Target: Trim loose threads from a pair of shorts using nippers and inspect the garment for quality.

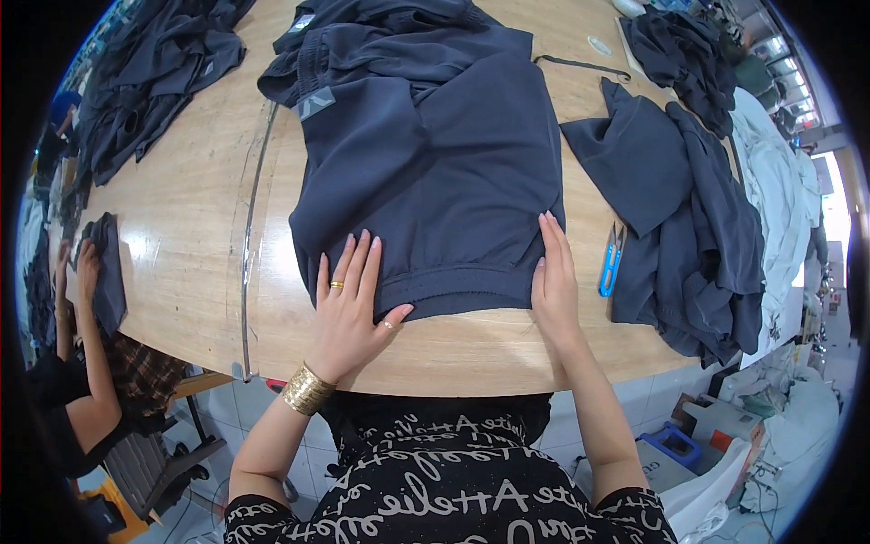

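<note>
While both palms press flat, the dark navy fabric garment (426,172) lies spread on the pale wooden table (190,227), its ribbed hem toward the person. Left hand (349,308), fingers spread and clasping nothing, rests on the hem's left part; right hand (555,272), fingers together and extended, lies along the garment's right edge, gripping nothing. Blue thread snips (612,260) lie just beside the right hand, next to a heap of dark garments (698,227). At far left, another person's hands (86,263) touch a folded dark cloth (111,272).
</note>
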